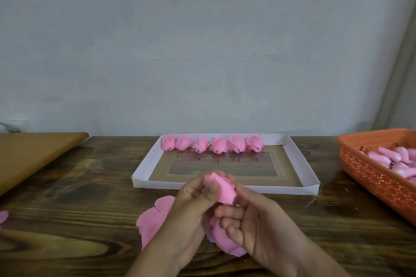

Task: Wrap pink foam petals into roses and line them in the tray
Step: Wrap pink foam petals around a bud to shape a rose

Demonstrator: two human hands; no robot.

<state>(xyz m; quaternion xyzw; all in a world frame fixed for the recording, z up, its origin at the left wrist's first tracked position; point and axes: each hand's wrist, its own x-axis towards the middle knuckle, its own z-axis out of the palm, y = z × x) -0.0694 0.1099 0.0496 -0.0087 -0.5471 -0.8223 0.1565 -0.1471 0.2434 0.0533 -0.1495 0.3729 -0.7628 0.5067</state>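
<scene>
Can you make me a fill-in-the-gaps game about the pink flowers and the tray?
1. The white cardboard tray holds ___ finished pink foam roses.
2. The roses line the tray's ___ edge.
3. The orange plastic basket sits on the person's ___ side.
4. Both hands hold a half-wrapped pink foam ___.

Missing words: six; far; right; rose

my left hand (191, 204) covers the inner part of the loose petals (153, 218) on the surface, and my right hand (254, 220) hides most of the petal layer (227, 245) hanging below the half-wrapped rose (221, 188). the orange basket (369, 173) runs off the right edge, its buds (391, 157) only partly seen. a pink scrap (3, 217) is cut by the left edge.
</scene>
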